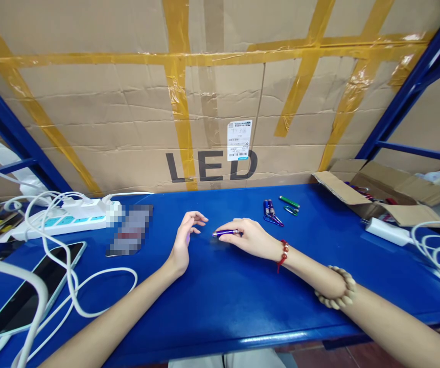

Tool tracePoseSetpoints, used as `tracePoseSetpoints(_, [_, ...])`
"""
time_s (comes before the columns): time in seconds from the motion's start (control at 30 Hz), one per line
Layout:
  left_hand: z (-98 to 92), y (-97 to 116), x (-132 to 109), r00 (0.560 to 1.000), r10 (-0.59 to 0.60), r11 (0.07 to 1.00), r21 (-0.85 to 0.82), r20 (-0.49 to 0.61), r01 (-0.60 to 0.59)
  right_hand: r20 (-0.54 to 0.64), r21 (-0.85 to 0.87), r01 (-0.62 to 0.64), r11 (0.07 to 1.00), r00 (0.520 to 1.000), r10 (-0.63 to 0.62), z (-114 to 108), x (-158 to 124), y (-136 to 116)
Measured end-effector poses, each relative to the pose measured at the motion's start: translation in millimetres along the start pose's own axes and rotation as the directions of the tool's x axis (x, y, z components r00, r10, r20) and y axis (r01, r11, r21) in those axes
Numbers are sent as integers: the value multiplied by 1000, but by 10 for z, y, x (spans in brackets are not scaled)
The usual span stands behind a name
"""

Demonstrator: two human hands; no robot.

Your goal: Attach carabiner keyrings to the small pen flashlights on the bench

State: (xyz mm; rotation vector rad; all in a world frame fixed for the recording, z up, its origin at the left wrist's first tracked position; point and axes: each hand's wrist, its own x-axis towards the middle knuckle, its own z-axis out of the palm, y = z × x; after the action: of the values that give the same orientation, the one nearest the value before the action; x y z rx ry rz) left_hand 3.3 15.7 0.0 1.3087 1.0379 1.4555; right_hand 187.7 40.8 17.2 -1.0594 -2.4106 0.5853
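My right hand (248, 237) has its thumb and fingers closed on a small purple keychain flashlight (225, 233), held level just over the blue table (212, 301). To its left, my left hand (186, 240) is raised with fingers apart and slightly curled, holding nothing. Beyond my right hand lie blue and purple keychain flashlights (269, 208) with clips, side by side. Next to them is a green keychain flashlight (288, 202) with a green clip (291, 210).
An open cardboard box (342, 191) with small items stands at right, near a white charger (388, 232) and coiled cable. At left are a power strip (70, 220), tangled white cables, a tablet (36, 291) and a blurred phone-like object (131, 230). A large taped carton (128, 117) forms the back.
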Motion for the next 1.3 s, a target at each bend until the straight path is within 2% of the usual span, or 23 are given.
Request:
tracePoseSetpoints(1.07, [9, 22, -15, 1000, -8, 1000, -1, 11, 8, 31, 33, -28, 999, 999, 27, -54, -7, -5])
tracePoseSetpoints(1.2, [3, 14, -13, 1000, -16, 1000, -3, 13, 16, -51, -82, -98, 992, 994, 94, -195, 6, 40])
tracePoseSetpoints(1.3, [-1, 9, -13, 1000, -12, 1000, -1, 19, 12, -183, -283, -312, 907, 946, 269, -363, 15, 144])
